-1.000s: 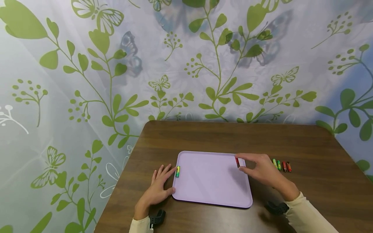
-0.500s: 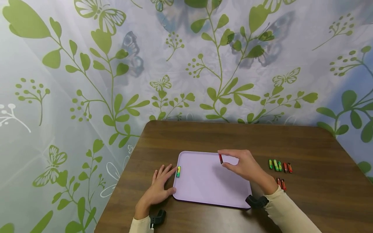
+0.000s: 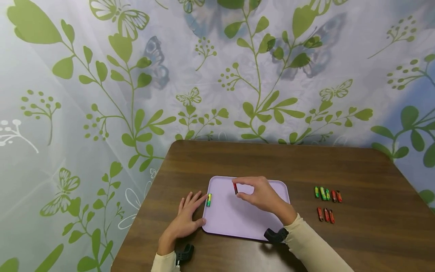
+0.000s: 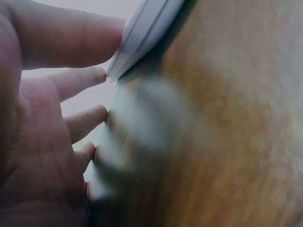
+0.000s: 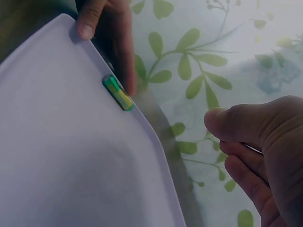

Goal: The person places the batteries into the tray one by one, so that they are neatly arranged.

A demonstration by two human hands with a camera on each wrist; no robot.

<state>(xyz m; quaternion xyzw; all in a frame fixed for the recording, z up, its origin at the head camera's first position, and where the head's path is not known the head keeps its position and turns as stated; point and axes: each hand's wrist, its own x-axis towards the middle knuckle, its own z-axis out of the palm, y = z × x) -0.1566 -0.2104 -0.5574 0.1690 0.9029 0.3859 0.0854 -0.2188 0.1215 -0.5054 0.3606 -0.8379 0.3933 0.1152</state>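
Observation:
Over the lilac tray, my right hand pinches a red and black battery between thumb and index finger. The right wrist view shows that hand, but the battery is hidden there behind the thumb. My left hand lies spread at the tray's left edge, its thumb and index fingertip on the rim; the left wrist view shows the thumb against the tray's side. A green and yellow battery lies inside the tray along its left rim, beside the left index fingertip.
Right of the tray on the brown table, several green and red batteries lie in a row. Nearer the person is a group of 3 red batteries. A curtain with leaf and butterfly prints hangs behind the table.
My right hand has moved left across the tray with the red battery, from its right side towards the left half. The batteries on the right have come into full view. The left hand stays put.

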